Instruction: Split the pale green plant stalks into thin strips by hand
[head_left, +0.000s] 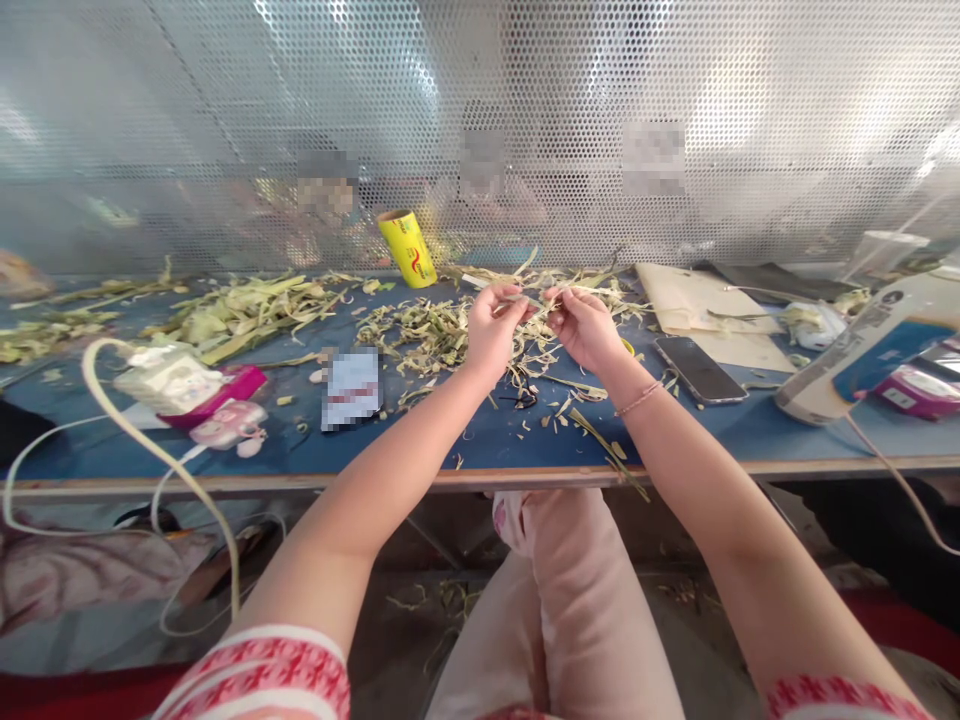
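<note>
My left hand (491,330) and my right hand (589,325) are close together above the blue table (420,452), both pinched closed. A thin pale-green plant strip (534,303) runs between their fingertips, and each hand grips it. Its exact kind is too small to tell. Beneath and beside the hands lies a loose pile of cut and peeled green-yellow plant scraps (427,335). A few thin stalks (604,440) lie near the front edge, below my right wrist. My fingers hide part of the strip.
A yellow cardboard tube (407,248) leans by the perforated metal panel (555,120). More leafy stalks (255,310) lie left, near a power strip with cables (187,385) and a pixelated packet (352,390). Right are a phone (700,369), cardboard (697,298) and a white-and-blue container (870,345).
</note>
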